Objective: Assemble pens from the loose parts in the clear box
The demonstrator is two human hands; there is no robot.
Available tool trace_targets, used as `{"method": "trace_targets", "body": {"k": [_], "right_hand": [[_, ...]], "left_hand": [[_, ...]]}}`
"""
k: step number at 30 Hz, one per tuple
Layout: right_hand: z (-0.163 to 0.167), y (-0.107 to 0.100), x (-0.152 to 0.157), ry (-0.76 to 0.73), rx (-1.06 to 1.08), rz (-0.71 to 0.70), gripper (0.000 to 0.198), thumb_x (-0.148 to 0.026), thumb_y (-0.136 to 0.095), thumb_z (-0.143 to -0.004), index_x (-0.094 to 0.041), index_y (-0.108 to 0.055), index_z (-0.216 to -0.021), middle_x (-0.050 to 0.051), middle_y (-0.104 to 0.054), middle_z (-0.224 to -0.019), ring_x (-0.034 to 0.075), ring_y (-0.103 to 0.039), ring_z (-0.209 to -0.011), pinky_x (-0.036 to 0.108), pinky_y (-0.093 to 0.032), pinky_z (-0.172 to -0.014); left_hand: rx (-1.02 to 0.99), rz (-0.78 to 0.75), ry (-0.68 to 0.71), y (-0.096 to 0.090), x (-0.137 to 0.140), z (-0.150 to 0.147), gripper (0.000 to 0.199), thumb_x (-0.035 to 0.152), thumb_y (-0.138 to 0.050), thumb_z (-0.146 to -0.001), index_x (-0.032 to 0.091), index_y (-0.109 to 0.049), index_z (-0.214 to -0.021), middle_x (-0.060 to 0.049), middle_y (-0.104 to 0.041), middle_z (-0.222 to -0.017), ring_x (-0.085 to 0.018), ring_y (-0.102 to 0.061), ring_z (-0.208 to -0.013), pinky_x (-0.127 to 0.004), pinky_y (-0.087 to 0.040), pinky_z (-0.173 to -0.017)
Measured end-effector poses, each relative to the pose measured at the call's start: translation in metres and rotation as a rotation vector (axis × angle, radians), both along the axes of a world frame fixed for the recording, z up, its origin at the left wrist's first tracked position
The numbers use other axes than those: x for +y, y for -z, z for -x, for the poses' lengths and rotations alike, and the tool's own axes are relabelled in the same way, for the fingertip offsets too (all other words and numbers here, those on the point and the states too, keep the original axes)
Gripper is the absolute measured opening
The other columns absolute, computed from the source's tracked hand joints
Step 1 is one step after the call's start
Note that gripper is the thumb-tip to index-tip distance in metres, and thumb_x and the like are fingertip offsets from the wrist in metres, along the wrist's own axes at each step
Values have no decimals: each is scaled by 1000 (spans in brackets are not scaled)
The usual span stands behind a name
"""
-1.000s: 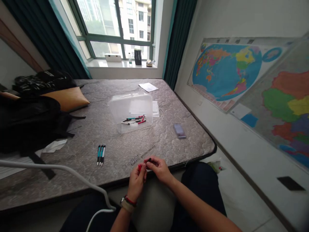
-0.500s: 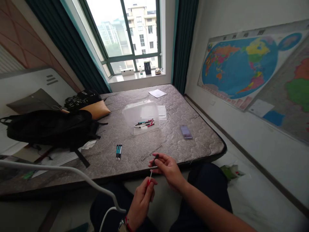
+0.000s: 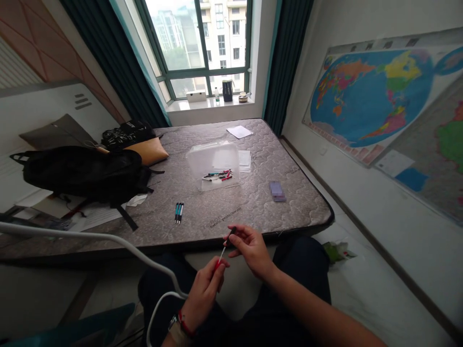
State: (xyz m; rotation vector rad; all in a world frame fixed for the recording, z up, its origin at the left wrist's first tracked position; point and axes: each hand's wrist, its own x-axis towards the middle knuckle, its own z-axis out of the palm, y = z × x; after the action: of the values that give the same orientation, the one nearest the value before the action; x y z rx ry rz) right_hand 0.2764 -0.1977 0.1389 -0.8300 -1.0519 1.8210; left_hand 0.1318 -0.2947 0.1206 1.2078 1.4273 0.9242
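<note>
My left hand point(image 3: 205, 287) is closed around a red pen barrel point(image 3: 217, 263), and a thin white refill point(image 3: 222, 254) sticks up out of it. Between the thumb and fingers of my right hand point(image 3: 253, 251) is a black pen part point(image 3: 230, 234). That part lines up with the refill's upper end; whether they touch or one sits inside the other, I cannot tell. Both hands are just in front of the mattress edge. Several blue, black and white pens point(image 3: 179, 213) lie side by side on the mattress point(image 3: 202, 229).
A clear plastic bin point(image 3: 195, 166) lies on its side, with several loose pens point(image 3: 219, 176) in it. Papers point(image 3: 245, 161) and a blurred purple item point(image 3: 277, 191) lie nearby. A black backpack point(image 3: 83, 171) stands left. A white cable or tube point(image 3: 119, 241) crosses the lower left.
The black part has tilted and come into line with the white refill, which was apart from it before. A pale stick seen at my right fingers no longer shows there.
</note>
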Motion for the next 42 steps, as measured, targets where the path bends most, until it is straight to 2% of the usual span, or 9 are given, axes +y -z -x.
{"method": "trace_targets", "body": {"k": [5,12,17,23,26,29,36,38,42], "right_hand": [[-1,6,-4,-44,-31,-18,42,-41,-74,-76,-19,-65,-111,7,-70,-91,24,-69,-87,30,-61,-57],[-2,14,-10,-77,-92,-113,37,-42,-72,-78,-20,-67,-107,7,-71,-92,25,-68,-93,32,-60,-66],[0,27,-22,-148,-121,-101,34,-41,-73,-77,-19,-70,-103,7,-70,-93,21,-69,-82,34,-57,-73],[0,39,-22,-191,-106,-101,28,-39,-71,-80,-18,-72,-98,5,-69,-89,17,-64,-73,31,-52,-70],[0,38,-19,-209,-105,-129,25,-37,-69,-82,-18,-72,-98,6,-68,-94,18,-63,-80,30,-51,-72],[1,40,-19,-211,-127,-142,23,-37,-66,-84,-18,-72,-96,5,-67,-90,18,-62,-83,30,-50,-73],[8,60,-22,-154,-77,-54,28,-40,-78,-72,-17,-64,-80,3,-65,-84,13,-56,-65,26,-47,-59],[9,59,-22,-168,-101,-56,30,-40,-80,-70,-17,-66,-84,3,-65,-85,13,-57,-69,24,-46,-58],[12,55,-24,-293,-56,-70,33,-37,-79,-71,-16,-70,-95,7,-66,-99,14,-57,-75,23,-44,-58]], "left_hand": [[1,4,3,6,-1,-2,38,51,-41,-94,18,-59,-100,6,-38,-53,-9,-35,-50,-22,-26,-50],[-14,21,0,12,-5,-1,40,51,-41,-94,18,-59,-103,5,-40,-57,-10,-36,-52,-22,-28,-52],[17,14,-27,16,-7,-2,43,52,-39,-94,17,-60,-109,3,-44,-59,-11,-39,-53,-23,-30,-52],[88,9,-32,23,-4,0,40,53,-44,-91,19,-64,-96,1,-50,-62,-11,-40,-54,-24,-29,-51],[121,10,1,26,0,3,38,51,-42,-92,19,-62,-93,2,-46,-60,-12,-39,-54,-24,-28,-51],[136,13,31,29,4,5,38,50,-41,-94,18,-61,-92,3,-44,-59,-11,-38,-53,-24,-27,-51],[149,-8,51,35,-1,0,38,48,-39,-95,17,-60,-98,4,-42,-59,-11,-36,-53,-25,-25,-51],[134,4,30,35,-8,-1,39,48,-38,-95,17,-60,-95,4,-41,-58,-11,-35,-52,-25,-25,-51],[74,-11,-38,34,-22,0,42,47,-32,-97,16,-60,-91,2,-46,-63,-12,-39,-58,-25,-31,-55]]}}
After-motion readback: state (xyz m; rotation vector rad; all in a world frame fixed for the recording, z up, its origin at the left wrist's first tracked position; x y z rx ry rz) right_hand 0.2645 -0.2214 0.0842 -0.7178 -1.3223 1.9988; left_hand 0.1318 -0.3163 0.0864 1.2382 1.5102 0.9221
